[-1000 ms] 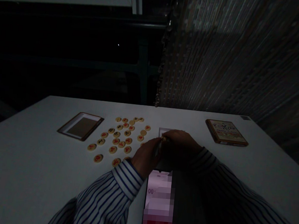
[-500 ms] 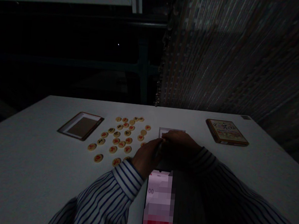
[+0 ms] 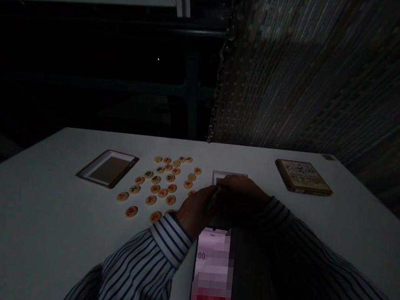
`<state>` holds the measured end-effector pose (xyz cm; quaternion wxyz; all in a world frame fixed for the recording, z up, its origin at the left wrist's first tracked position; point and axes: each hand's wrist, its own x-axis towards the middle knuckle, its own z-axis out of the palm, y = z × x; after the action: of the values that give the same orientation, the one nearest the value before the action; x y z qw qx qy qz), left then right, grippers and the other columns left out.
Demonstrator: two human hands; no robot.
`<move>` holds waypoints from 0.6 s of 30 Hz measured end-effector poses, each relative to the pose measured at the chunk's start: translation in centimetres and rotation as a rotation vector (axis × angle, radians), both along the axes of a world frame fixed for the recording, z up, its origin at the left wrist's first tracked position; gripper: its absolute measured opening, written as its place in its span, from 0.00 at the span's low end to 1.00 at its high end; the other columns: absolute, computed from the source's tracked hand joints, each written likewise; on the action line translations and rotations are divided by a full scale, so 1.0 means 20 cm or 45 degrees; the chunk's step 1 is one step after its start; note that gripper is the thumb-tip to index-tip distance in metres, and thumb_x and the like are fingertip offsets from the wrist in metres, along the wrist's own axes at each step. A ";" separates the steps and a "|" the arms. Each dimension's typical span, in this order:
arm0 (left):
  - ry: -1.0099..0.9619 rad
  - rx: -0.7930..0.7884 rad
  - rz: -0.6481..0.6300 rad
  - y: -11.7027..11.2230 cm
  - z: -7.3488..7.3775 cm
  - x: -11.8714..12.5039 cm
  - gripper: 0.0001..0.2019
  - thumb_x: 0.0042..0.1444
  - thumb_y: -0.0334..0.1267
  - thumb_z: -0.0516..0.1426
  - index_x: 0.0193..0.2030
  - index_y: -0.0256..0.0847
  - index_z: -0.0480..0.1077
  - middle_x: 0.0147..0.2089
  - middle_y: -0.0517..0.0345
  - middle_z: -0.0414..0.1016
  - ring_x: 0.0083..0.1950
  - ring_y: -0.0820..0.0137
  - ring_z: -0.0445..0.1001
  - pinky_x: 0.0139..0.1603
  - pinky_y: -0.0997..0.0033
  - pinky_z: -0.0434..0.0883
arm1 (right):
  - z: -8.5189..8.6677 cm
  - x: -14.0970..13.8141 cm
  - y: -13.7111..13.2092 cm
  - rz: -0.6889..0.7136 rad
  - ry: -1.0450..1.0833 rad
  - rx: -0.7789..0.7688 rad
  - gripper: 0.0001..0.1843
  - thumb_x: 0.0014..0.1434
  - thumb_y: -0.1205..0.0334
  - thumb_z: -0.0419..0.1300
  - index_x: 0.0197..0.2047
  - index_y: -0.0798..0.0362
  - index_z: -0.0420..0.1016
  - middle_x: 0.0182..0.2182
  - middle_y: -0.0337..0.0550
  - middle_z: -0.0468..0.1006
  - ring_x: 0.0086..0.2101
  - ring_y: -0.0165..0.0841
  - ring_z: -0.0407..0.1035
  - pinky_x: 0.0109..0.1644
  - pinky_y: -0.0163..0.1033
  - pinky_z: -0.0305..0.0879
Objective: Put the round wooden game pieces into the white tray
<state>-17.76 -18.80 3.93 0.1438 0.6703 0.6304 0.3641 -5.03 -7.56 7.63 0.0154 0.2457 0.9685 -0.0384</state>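
My left hand (image 3: 197,209) and my right hand (image 3: 244,192) meet above the middle of the table, fingers curled in and pressed together. Anything between the fingers is lost in shadow. Under and behind them, a shallow box part (image 3: 216,174) shows only its pale back rim. Left of my hands lie several round wooden Chinese chess pieces (image 3: 170,178), spread out flat. Most carry red or black characters; a few show plain faces. My left cuff partly covers the nearest pieces. Just below my hands a phone (image 3: 209,260) lies with its screen lit, partly blurred out.
A shallow open box half (image 3: 88,174) with a brown bottom rests at the left of the white table (image 3: 56,231). To the right sits a closed box (image 3: 302,176) with a printed lid. Behind the table hangs a string curtain (image 3: 279,82), beside a dark window.
Both hands stay pressed together in nearly the same place, with only a slight shift at the fingers. The pieces and boxes have not visibly moved.
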 end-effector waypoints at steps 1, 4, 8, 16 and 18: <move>0.001 -0.004 -0.003 0.00 0.00 0.00 0.18 0.53 0.36 0.51 0.52 0.41 0.61 0.49 0.49 0.70 0.49 0.63 0.69 0.47 0.61 0.68 | 0.00 0.00 0.00 0.005 0.003 -0.005 0.13 0.56 0.57 0.51 0.38 0.52 0.72 0.35 0.46 0.74 0.36 0.33 0.68 0.34 0.35 0.58; 0.007 -0.008 -0.004 0.00 0.00 0.00 0.19 0.53 0.34 0.51 0.53 0.43 0.60 0.49 0.50 0.71 0.49 0.63 0.70 0.47 0.61 0.68 | 0.00 0.00 0.00 0.015 0.012 -0.048 0.13 0.55 0.57 0.52 0.40 0.52 0.72 0.36 0.45 0.74 0.37 0.33 0.68 0.37 0.35 0.59; 0.005 0.006 -0.011 0.00 0.00 -0.01 0.20 0.52 0.34 0.52 0.53 0.44 0.60 0.49 0.51 0.70 0.49 0.63 0.69 0.48 0.61 0.67 | -0.01 0.00 0.01 0.018 0.009 -0.094 0.13 0.54 0.57 0.54 0.41 0.52 0.72 0.37 0.46 0.74 0.38 0.33 0.68 0.38 0.35 0.60; -0.028 0.003 -0.008 0.00 0.01 0.00 0.18 0.54 0.35 0.51 0.52 0.43 0.61 0.49 0.52 0.71 0.49 0.63 0.69 0.48 0.63 0.67 | 0.00 0.00 0.00 0.043 0.016 -0.092 0.13 0.54 0.56 0.53 0.38 0.53 0.73 0.36 0.46 0.75 0.37 0.34 0.69 0.38 0.36 0.60; -0.042 0.014 -0.007 0.00 0.02 0.00 0.17 0.54 0.36 0.51 0.52 0.43 0.62 0.48 0.52 0.71 0.48 0.64 0.70 0.47 0.64 0.68 | 0.01 0.00 0.00 0.040 0.015 -0.105 0.13 0.54 0.56 0.52 0.38 0.52 0.73 0.36 0.46 0.75 0.37 0.34 0.69 0.39 0.36 0.61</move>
<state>-17.70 -18.86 4.26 0.1515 0.6668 0.6241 0.3780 -5.05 -7.59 7.74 0.0206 0.2293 0.9699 -0.0795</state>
